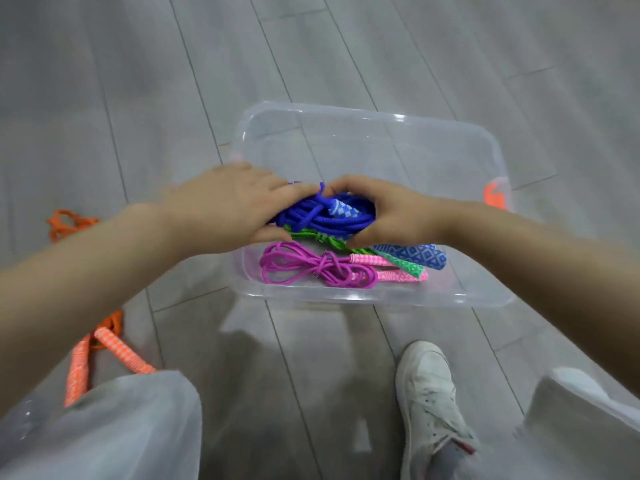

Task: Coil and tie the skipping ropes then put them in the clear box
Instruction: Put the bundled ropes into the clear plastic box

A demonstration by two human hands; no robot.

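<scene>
Both hands, left hand [228, 206] and right hand [384, 213], grip the coiled blue rope [325, 216] over the clear box [374, 133], above the pink rope [311, 265] inside.

grey wood-look plank floor [346, 57], long seams running diagonally, soft even light, faint shadows near bottom, no walls or furniture in view

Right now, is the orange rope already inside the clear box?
No, the orange rope lies uncoiled on the floor to the left of the clear box, outside its walls.
</scene>
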